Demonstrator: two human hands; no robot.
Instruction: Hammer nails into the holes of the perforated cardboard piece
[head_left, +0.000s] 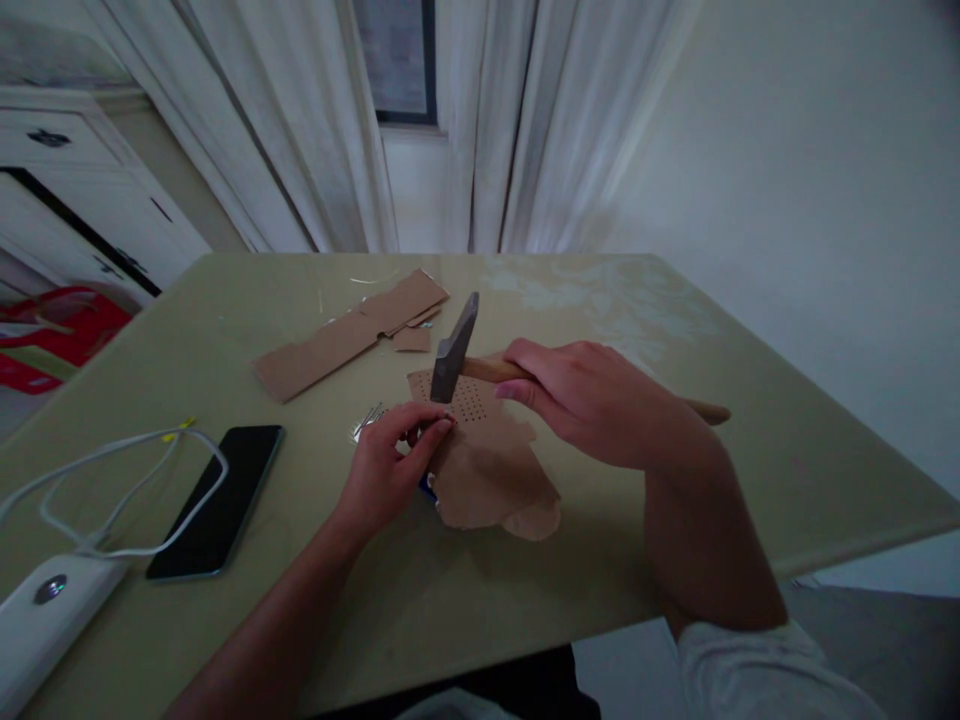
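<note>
The right hand [574,395] is closed around the wooden handle of a hammer [454,352], gripping it partway along, so that the butt of the handle shows beyond the wrist. The hammer's metal head hangs over the upper left part of a torn piece of cardboard [495,480], which lies on the desk [600,570] in front of the person. The left hand [394,455] rests at the cardboard's left edge, thumb and fingers pinched together just below the hammer head; what they pinch is too small to tell. Rows of small holes [472,402] mark the cardboard beside those fingertips, and something blue [427,488] peeks out from under its left edge. Thin metal nails [367,418] lie just beyond the left hand. Farther back is a long cardboard strip [337,345], set at a slant. A dark-screened phone [217,500] lies to the left, with a white cable [135,552] looping over it.
</note>
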